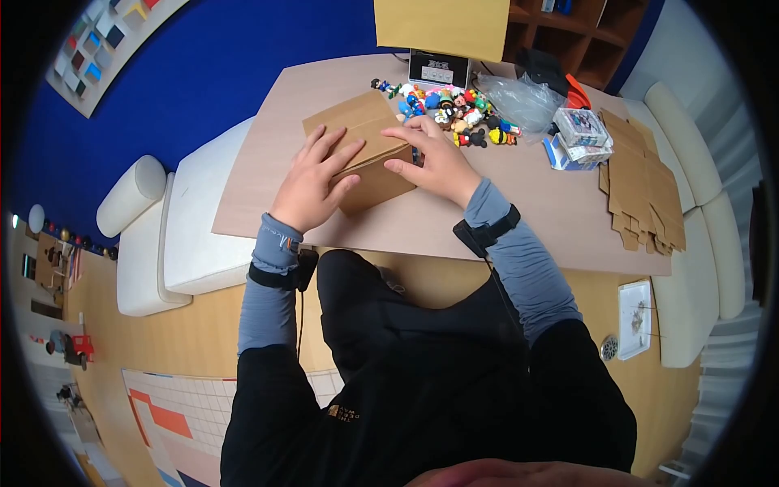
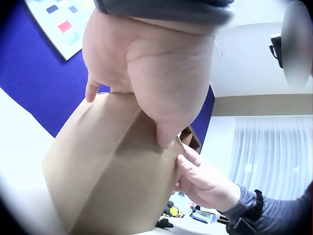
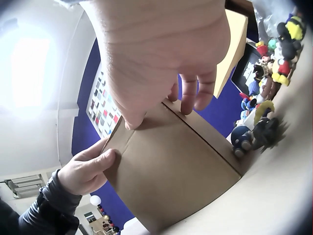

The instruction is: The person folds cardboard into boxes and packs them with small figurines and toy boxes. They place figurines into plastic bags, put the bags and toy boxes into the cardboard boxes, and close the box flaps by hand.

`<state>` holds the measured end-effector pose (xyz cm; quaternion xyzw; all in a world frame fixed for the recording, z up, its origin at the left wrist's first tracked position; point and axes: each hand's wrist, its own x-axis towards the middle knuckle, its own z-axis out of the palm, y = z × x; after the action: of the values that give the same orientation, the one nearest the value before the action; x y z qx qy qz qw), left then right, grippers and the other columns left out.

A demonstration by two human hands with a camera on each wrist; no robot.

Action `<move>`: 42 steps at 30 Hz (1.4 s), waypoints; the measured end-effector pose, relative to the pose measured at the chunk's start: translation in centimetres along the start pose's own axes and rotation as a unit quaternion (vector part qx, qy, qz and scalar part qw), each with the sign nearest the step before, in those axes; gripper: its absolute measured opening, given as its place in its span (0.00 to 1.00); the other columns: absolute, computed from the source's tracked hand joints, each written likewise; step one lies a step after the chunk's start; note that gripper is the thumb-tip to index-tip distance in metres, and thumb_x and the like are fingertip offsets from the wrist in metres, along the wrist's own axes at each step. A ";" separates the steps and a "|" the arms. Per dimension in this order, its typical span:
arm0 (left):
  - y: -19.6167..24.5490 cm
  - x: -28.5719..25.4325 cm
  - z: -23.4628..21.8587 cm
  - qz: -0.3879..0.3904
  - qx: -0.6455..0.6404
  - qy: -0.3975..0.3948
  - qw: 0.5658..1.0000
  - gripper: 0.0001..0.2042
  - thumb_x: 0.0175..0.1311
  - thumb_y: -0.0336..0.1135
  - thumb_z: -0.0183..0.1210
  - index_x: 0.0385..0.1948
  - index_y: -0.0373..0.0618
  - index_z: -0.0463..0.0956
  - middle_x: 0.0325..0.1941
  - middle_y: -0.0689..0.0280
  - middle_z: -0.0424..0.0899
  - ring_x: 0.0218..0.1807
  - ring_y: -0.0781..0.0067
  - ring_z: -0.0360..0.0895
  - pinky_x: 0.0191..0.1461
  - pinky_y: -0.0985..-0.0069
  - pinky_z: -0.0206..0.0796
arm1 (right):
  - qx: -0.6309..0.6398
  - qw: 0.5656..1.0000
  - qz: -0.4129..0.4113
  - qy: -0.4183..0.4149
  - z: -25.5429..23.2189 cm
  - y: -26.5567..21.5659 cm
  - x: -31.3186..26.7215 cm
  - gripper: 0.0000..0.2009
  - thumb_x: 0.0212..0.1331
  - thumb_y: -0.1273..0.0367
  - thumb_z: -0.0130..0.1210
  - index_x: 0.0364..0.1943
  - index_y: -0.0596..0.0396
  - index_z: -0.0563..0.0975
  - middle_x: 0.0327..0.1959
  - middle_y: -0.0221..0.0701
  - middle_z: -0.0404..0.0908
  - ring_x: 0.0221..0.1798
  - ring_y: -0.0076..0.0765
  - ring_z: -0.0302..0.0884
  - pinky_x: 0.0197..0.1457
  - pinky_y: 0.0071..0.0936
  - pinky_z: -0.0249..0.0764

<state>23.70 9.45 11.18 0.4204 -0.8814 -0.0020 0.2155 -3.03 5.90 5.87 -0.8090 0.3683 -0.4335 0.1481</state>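
A brown cardboard box point(image 1: 381, 185) stands on the table between both hands, its top panels folded over. My left hand point(image 1: 312, 183) lies across the top with fingers spread and straight, thumb along the near upper edge. At the right end, my right hand point(image 1: 438, 162) grips the upper corner, with bent fingers over the edge and the thumb against the side. In the right wrist view, a narrow gap runs along the edge of the box point(image 3: 171, 171) below those fingers. Small toy figures point(image 1: 458, 109) lie just beyond the right hand.
Behind the figures stand a small screen point(image 1: 439, 69) and a yellow panel point(image 1: 442, 23). A clear plastic bag point(image 1: 523, 101), small packages point(image 1: 580, 138) and flattened cardboard point(image 1: 641, 183) occupy the right side of the table point(image 1: 519, 219). A white sofa point(image 1: 203, 211) adjoins its left side.
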 end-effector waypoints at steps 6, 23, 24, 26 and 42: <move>3.4 0.6 1.1 -0.037 0.173 0.037 0.984 0.30 0.65 0.40 0.62 0.70 0.49 0.68 0.71 0.53 0.71 0.73 0.48 0.64 0.77 0.47 0.52 | -0.028 0.999 -0.016 0.000 0.0 0.0 0.1 0.27 0.61 0.56 0.68 0.65 0.42 0.77 0.54 0.37 0.72 0.52 0.38 0.74 0.49 0.30 0.76; 5.8 7.5 5.9 -0.139 0.186 0.216 0.948 0.29 0.57 0.63 0.65 0.38 0.41 0.75 0.46 0.55 0.81 0.54 0.49 0.75 0.66 0.49 0.59 | 0.226 0.960 0.144 0.085 -3.7 7.7 -2.1 0.25 0.65 0.70 0.64 0.66 0.54 0.72 0.38 0.22 0.77 0.35 0.14 0.71 0.40 0.16 0.71; 5.3 7.9 5.8 -0.174 0.175 0.210 0.946 0.28 0.56 0.63 0.66 0.35 0.43 0.74 0.42 0.56 0.81 0.51 0.49 0.76 0.67 0.49 0.58 | 0.287 0.937 0.159 0.116 -3.6 8.5 -2.2 0.22 0.67 0.70 0.62 0.64 0.56 0.73 0.38 0.22 0.77 0.35 0.13 0.71 0.39 0.15 0.71; 3.6 8.7 6.0 -0.160 0.191 0.232 0.940 0.26 0.56 0.61 0.65 0.32 0.44 0.73 0.37 0.58 0.79 0.48 0.49 0.75 0.67 0.49 0.57 | 0.315 0.921 0.174 0.148 -3.9 8.7 -1.9 0.18 0.70 0.70 0.60 0.60 0.59 0.75 0.37 0.22 0.79 0.35 0.12 0.72 0.39 0.15 0.70; -16.9 12.2 5.4 -0.326 0.202 0.197 0.902 0.17 0.66 0.46 0.62 0.54 0.55 0.84 0.50 0.48 0.76 0.47 0.45 0.82 0.54 0.58 0.77 | 0.294 0.911 0.225 0.184 -3.0 10.0 -1.7 0.10 0.72 0.68 0.58 0.50 0.59 0.79 0.30 0.20 0.77 0.32 0.12 0.69 0.35 0.15 0.68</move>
<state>27.39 -11.50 7.75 0.7104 -0.6162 0.1886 0.2828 -10.80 0.53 1.00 -0.5306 0.4173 -0.6184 0.4023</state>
